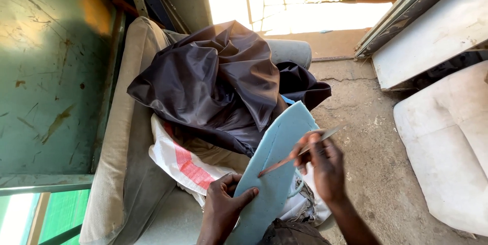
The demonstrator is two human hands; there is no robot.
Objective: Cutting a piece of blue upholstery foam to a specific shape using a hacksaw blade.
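A long light-blue foam piece (277,158) lies tilted across my lap, its rounded tip pointing up and to the right. My left hand (223,207) grips its lower left edge, thumb on top of the foam. My right hand (323,166) holds a thin flat blade (305,149) whose reddish tip rests on the foam's middle. A narrow strip of foam curls off the right edge beneath my right hand.
Dark shiny fabric (223,79) is heaped on a worn grey-beige seat (129,168), over a white sack with red print (185,166). A green wall (46,72) stands at left. Concrete floor (371,138), white panels (447,138) and metal frames lie at right.
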